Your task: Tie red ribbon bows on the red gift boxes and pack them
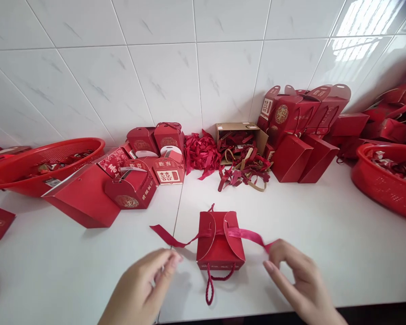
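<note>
A small red gift box [220, 246] stands on the table in front of me, its two curved flaps folded over the top. A dark red ribbon [248, 234] runs through the slots in the flaps, with a tail out on each side. Twisted cord handles [209, 289] hang at the box's front. To the left of the box, my left hand [145, 280] has thumb and fingertips pinched together with nothing visible in them; the left ribbon tail lies free above it. My right hand [296, 275] has thumb and forefinger apart, its fingers at the right tail's end.
Finished-looking red boxes [169, 167] stand at the back left, more boxes [291, 113] at the back right. Between them are a ribbon pile [203, 153] and a cardboard box [260, 135] spilling straps. Red plastic baskets [375, 180] with small wrapped items flank both sides.
</note>
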The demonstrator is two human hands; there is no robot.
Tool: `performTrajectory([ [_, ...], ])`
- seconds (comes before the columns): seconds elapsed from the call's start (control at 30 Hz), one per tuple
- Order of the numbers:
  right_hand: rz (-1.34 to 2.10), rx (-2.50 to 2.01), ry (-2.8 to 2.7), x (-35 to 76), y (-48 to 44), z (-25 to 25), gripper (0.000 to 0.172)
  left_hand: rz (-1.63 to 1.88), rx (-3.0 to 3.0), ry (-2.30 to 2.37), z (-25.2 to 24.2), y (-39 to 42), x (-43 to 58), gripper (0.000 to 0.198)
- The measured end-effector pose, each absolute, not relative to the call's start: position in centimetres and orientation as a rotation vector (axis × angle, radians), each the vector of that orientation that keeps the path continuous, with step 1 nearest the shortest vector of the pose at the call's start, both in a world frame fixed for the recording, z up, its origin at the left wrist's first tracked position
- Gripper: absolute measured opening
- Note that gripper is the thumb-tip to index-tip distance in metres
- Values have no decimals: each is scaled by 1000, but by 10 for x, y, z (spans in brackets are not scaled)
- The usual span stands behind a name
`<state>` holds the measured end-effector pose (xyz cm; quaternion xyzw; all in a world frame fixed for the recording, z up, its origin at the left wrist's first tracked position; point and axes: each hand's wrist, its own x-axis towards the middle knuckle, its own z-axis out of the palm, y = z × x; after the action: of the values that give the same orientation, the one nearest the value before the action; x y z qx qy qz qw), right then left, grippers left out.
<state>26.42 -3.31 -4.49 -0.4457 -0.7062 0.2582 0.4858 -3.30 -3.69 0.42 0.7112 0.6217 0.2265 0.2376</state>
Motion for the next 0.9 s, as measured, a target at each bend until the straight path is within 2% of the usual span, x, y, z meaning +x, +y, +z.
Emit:
performTrajectory([
  [0.13,1289,-1251,-1278,234,-40,-61,36,447,1821,1689,-9,-39,-8,21],
  [0.2,1562,-1151,-846,227,-35,-63,34,553,1666,1698,-18,-33,0,23],
  [0.33,1864,-773,-8,224,-21,-57,28,1187,1136,1535,-26,-25,2,63],
  [0.37,1870,-716,125,225,-18,-55,25,1342,976,1445,-26,-24,1,68],
  [0.43,1790,-645,273,226,-11,-50,18,1532,663,1224,-23,-20,-3,64],
  [0.53,1618,-601,336,231,-5,-42,17,1582,305,1055,-19,-14,-8,35],
  [0.6,1541,-603,374,237,-3,-37,18,1573,178,1073,-16,-11,-9,24],
  [0.8,1487,-599,414,251,0,-28,24,1507,191,988,-8,-10,-12,38],
  [0.9,1469,-660,243,254,3,-29,23,1598,329,999,0,-8,-18,37],
])
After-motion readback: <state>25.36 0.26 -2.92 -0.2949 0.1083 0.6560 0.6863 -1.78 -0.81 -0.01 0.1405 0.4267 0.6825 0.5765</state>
